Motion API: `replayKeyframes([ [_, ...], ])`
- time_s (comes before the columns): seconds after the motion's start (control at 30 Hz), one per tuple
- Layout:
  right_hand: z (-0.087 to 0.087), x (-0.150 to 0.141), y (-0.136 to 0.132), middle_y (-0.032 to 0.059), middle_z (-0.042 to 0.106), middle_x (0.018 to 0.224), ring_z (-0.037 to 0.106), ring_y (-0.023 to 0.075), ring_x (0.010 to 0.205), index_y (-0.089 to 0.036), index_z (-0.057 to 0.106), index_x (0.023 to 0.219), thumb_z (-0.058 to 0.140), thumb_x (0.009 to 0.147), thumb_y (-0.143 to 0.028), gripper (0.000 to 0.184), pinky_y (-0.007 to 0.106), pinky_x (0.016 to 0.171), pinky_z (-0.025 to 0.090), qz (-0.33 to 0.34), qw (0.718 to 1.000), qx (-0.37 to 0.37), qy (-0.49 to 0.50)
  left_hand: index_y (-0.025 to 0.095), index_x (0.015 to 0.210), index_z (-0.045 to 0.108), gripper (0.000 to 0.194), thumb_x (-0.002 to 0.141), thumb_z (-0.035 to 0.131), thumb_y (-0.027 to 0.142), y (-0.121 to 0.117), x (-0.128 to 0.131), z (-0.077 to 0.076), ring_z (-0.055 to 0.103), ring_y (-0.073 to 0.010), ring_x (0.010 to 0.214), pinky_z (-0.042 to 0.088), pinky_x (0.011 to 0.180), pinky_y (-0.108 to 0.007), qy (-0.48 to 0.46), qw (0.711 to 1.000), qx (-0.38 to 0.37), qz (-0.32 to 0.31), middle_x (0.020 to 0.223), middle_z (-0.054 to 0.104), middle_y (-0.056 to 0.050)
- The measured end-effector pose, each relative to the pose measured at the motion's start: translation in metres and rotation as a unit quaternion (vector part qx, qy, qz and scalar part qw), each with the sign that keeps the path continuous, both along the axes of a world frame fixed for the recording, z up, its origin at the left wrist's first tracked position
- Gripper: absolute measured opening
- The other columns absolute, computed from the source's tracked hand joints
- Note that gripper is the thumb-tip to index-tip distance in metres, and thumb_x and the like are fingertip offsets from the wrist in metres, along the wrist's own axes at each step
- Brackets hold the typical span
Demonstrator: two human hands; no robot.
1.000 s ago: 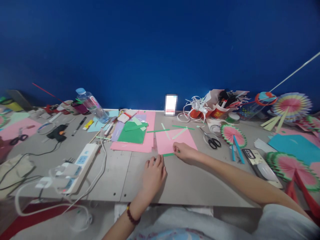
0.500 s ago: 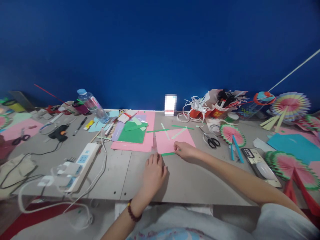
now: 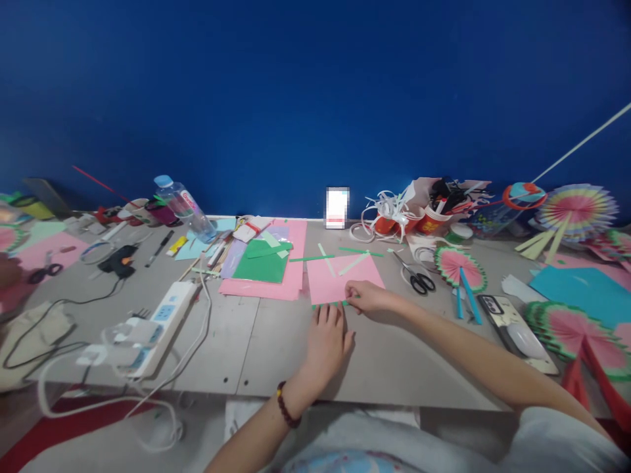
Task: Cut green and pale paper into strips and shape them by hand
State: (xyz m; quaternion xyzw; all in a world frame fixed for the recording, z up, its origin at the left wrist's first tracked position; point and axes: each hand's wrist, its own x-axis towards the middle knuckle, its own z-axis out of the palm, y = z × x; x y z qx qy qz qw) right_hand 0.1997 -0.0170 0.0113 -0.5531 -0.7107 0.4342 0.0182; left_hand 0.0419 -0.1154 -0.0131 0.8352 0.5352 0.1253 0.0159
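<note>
A pink paper sheet (image 3: 335,279) lies on the grey table (image 3: 236,335) in front of me. Along its near edge runs a thin green paper strip (image 3: 326,304). My right hand (image 3: 369,299) pinches the right end of this strip at the sheet's near right corner. My left hand (image 3: 329,338) lies flat with its fingers stretched out, the fingertips touching the strip and the sheet's near edge. More green and pale strips (image 3: 352,257) lie across the far part of the pink sheet.
Scissors (image 3: 417,276) lie right of the sheet, then pink-green paper fans (image 3: 461,266) and a phone (image 3: 513,322). A stack of green and pink paper (image 3: 263,266) sits to the left, with a power strip (image 3: 158,322), glue gun (image 3: 118,258) and water bottle (image 3: 185,207).
My left hand has slid right and forward, onto the green strip at the pink sheet's near edge. My right hand has stayed on the strip's right end, which now lies along the edge.
</note>
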Motion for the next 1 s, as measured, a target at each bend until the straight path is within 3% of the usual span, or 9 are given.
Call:
replayKeyframes([
  [0.17, 0.009, 0.011, 0.003, -0.006, 0.059, 0.053, 0.048, 0.0073, 0.039, -0.018, 0.05, 0.085, 0.05, 0.083, -0.012, 0.006, 0.017, 0.044, 0.037, -0.006, 0.996, -0.087, 0.028, 0.01, 0.137, 0.043, 0.054, 0.089, 0.051, 0.035, -0.001, -0.001, 0.0, 0.047, -0.0302, 0.115, 0.04, 0.1, -0.049, 0.011, 1.0, 0.006, 0.002, 0.12, 0.055, -0.014],
  [0.43, 0.005, 0.027, -0.001, -0.0082, 0.053, 0.049, 0.05, 0.0091, 0.043, -0.019, 0.045, 0.088, 0.045, 0.084, -0.011, 0.009, 0.018, 0.047, 0.039, -0.004, 0.996, -0.068, 0.064, 0.009, 0.138, 0.042, 0.055, 0.089, 0.05, 0.033, -0.001, 0.001, -0.001, 0.047, -0.0301, 0.117, 0.038, 0.102, -0.049, 0.022, 1.0, 0.001, -0.004, 0.123, 0.055, -0.015],
  [0.73, 0.005, 0.023, 0.001, -0.0082, 0.053, 0.049, 0.051, 0.0112, 0.046, -0.017, 0.043, 0.112, 0.046, 0.079, -0.008, 0.034, 0.019, 0.051, 0.036, 0.007, 0.999, -0.049, -0.011, 0.012, 0.138, 0.042, 0.052, 0.089, 0.049, 0.031, 0.0, -0.002, -0.001, 0.047, -0.0286, 0.116, 0.039, 0.102, -0.048, 0.011, 1.0, 0.001, -0.005, 0.122, 0.055, -0.013],
  [1.0, 0.002, 0.022, -0.001, -0.0068, 0.054, 0.051, 0.052, 0.0123, 0.047, -0.016, 0.044, 0.113, 0.048, 0.078, -0.009, 0.036, 0.021, 0.052, 0.036, 0.004, 0.999, -0.018, -0.034, 0.01, 0.137, 0.043, 0.052, 0.089, 0.05, 0.03, 0.001, -0.004, 0.001, 0.046, -0.0288, 0.116, 0.039, 0.101, -0.046, 0.013, 1.0, -0.009, -0.01, 0.121, 0.056, -0.013],
])
